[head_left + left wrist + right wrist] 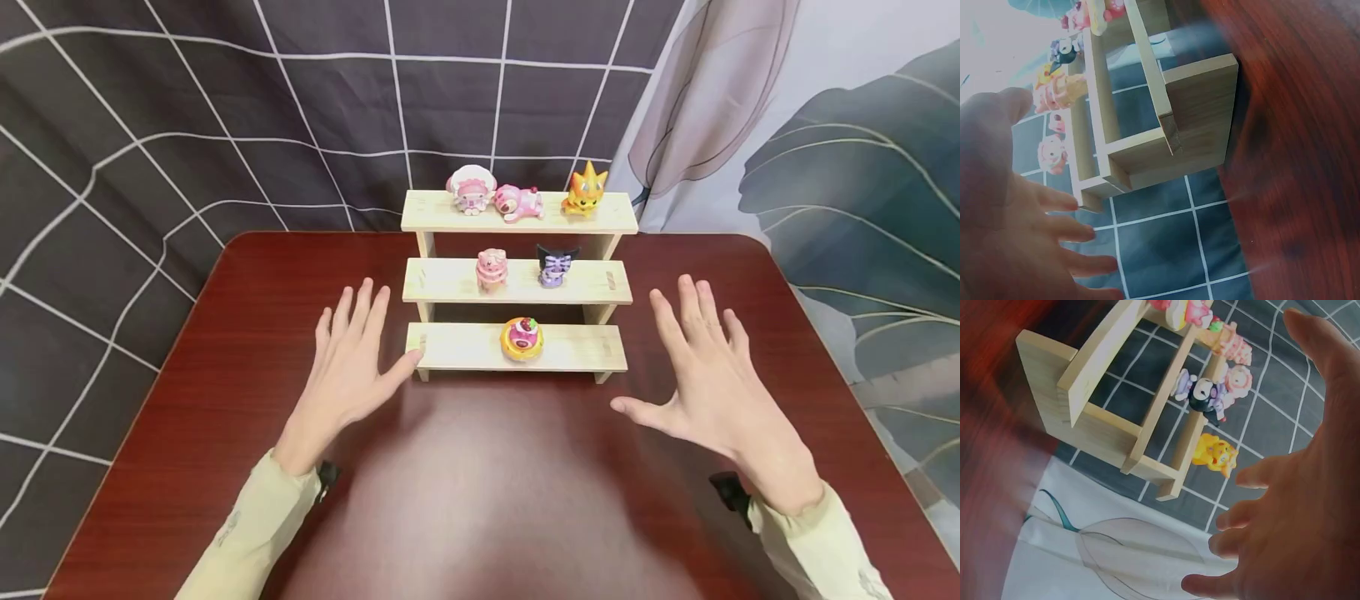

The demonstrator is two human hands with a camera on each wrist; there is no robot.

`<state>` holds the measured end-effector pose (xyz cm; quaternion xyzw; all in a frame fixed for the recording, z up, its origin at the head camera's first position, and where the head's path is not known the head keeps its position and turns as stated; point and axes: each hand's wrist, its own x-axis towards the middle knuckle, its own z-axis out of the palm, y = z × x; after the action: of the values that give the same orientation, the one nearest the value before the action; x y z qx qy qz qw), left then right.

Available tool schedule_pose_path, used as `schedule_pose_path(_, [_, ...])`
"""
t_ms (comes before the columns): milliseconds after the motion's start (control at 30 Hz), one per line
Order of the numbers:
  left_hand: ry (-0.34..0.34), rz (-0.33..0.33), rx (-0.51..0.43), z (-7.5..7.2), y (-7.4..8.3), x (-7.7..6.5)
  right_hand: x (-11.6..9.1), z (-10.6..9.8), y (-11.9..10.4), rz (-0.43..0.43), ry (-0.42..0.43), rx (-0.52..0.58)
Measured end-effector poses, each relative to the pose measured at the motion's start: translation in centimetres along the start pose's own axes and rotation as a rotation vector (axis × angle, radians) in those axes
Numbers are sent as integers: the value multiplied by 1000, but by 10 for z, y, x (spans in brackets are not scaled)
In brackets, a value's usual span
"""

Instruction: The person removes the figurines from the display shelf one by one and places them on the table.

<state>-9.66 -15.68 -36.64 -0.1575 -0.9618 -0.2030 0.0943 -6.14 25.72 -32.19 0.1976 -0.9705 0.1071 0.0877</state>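
My left hand hovers left of a three-tier wooden shelf, fingers spread and holding nothing. To the shelf's right, my right hand is likewise spread and holds nothing. On the top tier are a pink figurine with a white hat, a lying pink bear figurine and an orange-yellow spiky figurine. The middle tier carries a pink figurine and a purple figurine with black pointed ears. A round yellow-and-magenta figurine sits on the bottom tier.
The shelf stands at the back of a dark red-brown wooden table. Behind and to the left hangs a dark cloth with a white grid. A pale patterned curtain hangs along the right side.
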Motion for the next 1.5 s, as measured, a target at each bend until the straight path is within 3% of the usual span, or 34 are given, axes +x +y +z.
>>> schedule_pose_path(300, [75,71,-122,9,-6,20,4,-7,-1,-62,87,39])
schedule_pose_path(800, [150,74,-232,32,-15,48,8,-9,-5,-79,112,25])
schedule_pose_path(1067, [157,90,-255,40,-17,56,10,-9,-5,-93,130,13])
schedule_pose_path(1500, [240,119,-284,45,-17,57,11,-8,-5,-109,143,22])
